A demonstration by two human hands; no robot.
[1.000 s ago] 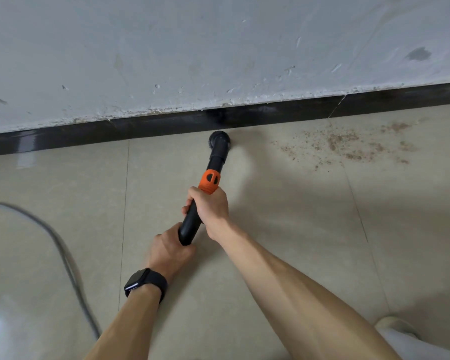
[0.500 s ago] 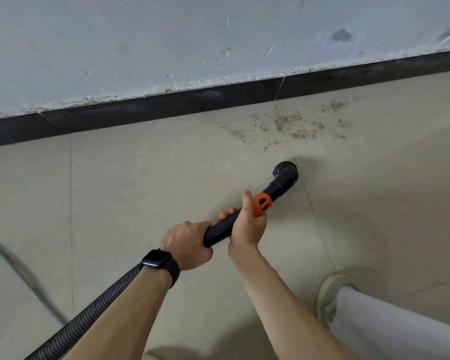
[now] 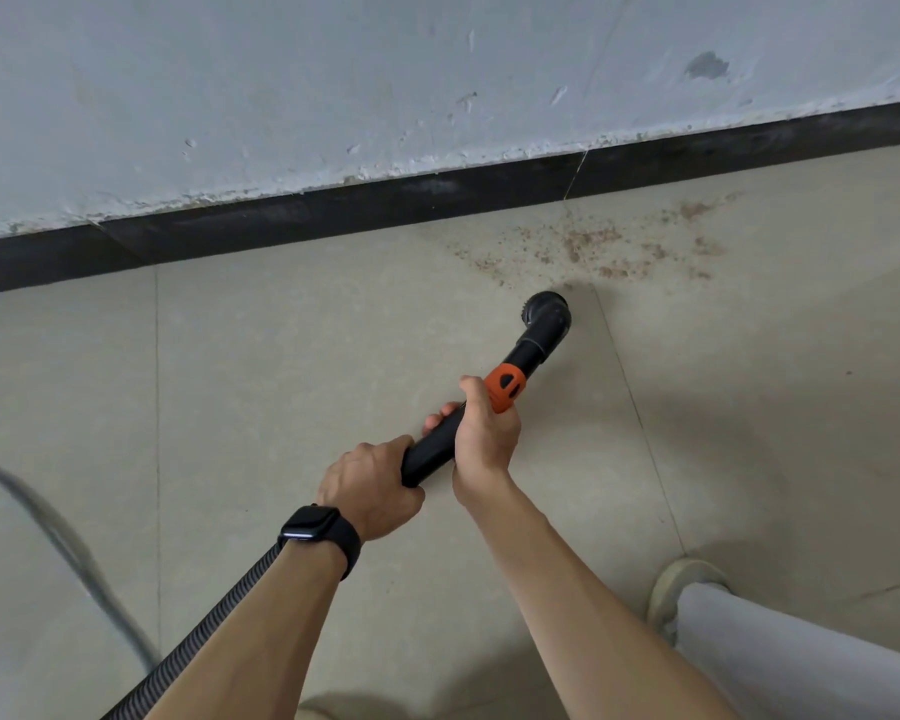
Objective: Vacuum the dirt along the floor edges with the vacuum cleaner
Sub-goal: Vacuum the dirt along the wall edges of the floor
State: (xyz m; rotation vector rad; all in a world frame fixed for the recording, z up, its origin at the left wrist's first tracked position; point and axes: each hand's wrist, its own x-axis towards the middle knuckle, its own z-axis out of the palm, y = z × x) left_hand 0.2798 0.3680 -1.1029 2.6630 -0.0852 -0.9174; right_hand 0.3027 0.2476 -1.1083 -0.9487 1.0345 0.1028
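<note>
Near right, a pale shoe and a grey trouser leg are cut off by the frame edge. The ribbed hose runs from the near left and passes behind the left forearm. A blurred grey cable lies on the tiles at left. The smartwatch screen is dark. The left hand grips the near end of the black wand; the right hand grasps it just below the orange collar. The round brush nozzle sits at the near edge of the dirt, closer than half a second ago; a second ago it was at the black skirting, left of the patch. Whether the bristles touch the floor cannot be told. The scuffed wall stands beyond.
</note>
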